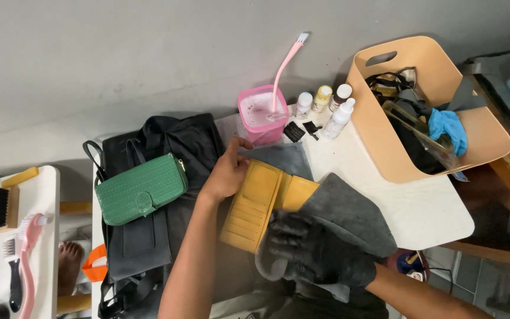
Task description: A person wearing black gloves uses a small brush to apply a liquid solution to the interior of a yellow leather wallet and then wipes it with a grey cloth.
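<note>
Yellow wallet [259, 204] between both hands

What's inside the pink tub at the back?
The pink tub holds foamy pinkish liquid, and a pink long-handled brush stands in it, bristle end up. The brush's lower end and the tub's bottom are hidden under the foam.

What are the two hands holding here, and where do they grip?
The bare left hand holds the open yellow wallet by its top edge. The gloved right hand grips a grey cloth against the wallet.
</note>
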